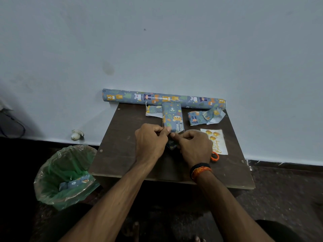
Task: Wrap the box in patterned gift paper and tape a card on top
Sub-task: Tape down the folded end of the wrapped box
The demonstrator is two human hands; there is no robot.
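Wrapped box (173, 117): mid tabletop (125, 154), lengthwise, covered in patterned paper; left hand (150, 142) and right hand (194, 145) both pinching the paper flap at its near end; paper roll (162, 98) along the wall; card (216, 140) right of the hands; offcuts (204, 117) beside the box; lined bin (64, 175) left

Paper, wood and plastic around the table (132, 165)

Matt dark wood tabletop; on it a glossy patterned paper roll (162, 98) and paper-wrapped box (173, 117); beside it, a crinkled, shiny green plastic bin liner (57, 172).
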